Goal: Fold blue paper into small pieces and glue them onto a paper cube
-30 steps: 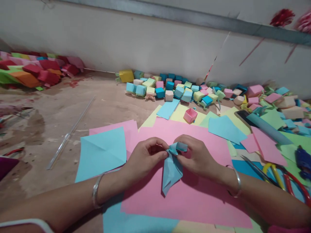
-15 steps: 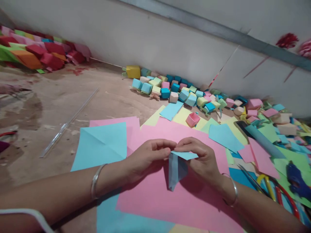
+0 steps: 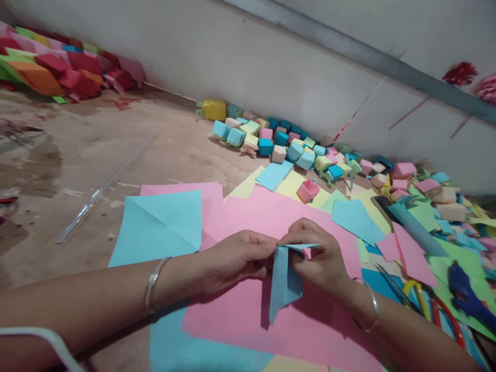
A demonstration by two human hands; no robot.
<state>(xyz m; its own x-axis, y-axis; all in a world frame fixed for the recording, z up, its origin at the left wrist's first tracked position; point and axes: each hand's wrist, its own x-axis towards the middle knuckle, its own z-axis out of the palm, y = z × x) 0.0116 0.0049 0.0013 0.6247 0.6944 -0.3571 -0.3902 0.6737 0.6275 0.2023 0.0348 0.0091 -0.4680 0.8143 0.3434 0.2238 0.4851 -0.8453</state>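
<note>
Both hands met over the middle of the large pink sheet (image 3: pixel 232 315), with the folded blue paper (image 3: pixel 284 281) held between them. The left hand (image 3: pixel 240 258) pinched the paper's upper left corner between thumb and forefinger. The right hand (image 3: pixel 315 253), its fingers curled, gripped the upper flap, which stood out sideways and appeared nearly edge-on. The rest of the paper hung below in creased panels, narrowing to a tip at lower left, and its shadow fell on the pink. Whether the tip touched the sheet could not be told.

Flat pink extended on both sides of the hanging part and toward the wearer, giving the hands level room.

At left, the blue square (image 3: pixel 163 227), creased diagonally, lay just beyond the left forearm and overlapped the small pink sheet (image 3: pixel 211 222), whose far and right edges projected past it. The large sheet's near left edge lapped a lower blue sheet (image 3: pixel 186 351). Farther left, across a stretch of brown surface (image 3: pixel 163 165), a clear strip (image 3: pixel 93 201) lay slantwise.

Room was tighter at right: the scissors (image 3: pixel 423 305) lay just beside the right wrist, and the glue gun (image 3: pixel 465 294) rested beyond them, on green paper. An open pink box (image 3: pixel 308 191) stood at the large sheet's far edge. Behind it, paper blocks (image 3: pixel 279 137) crowded the foot of the wall (image 3: pixel 155 46).
</note>
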